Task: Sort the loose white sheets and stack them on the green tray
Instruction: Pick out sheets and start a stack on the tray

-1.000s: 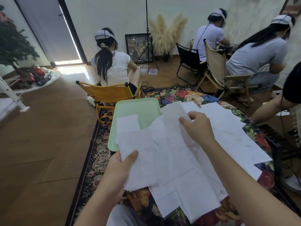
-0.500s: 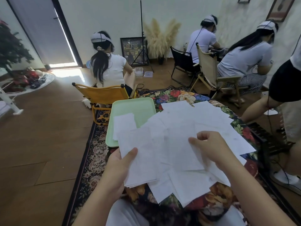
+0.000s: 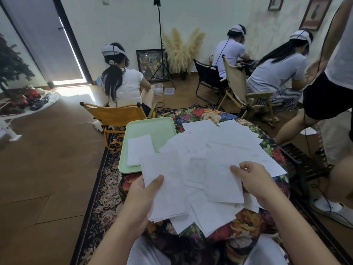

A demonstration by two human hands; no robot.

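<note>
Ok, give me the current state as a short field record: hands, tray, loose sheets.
left hand: holds a gathered stack of white sheets, thumb on top
right hand: pinches a single sheet by its edge
green tray: small pile on it
loose sheets: spread overlapping on the floral cloth

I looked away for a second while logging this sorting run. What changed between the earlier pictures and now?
The right hand pulled back from the far sheets toward the body, now pinching one sheet. The left hand still holds its stack. The green tray and its small pile stayed put.
</note>
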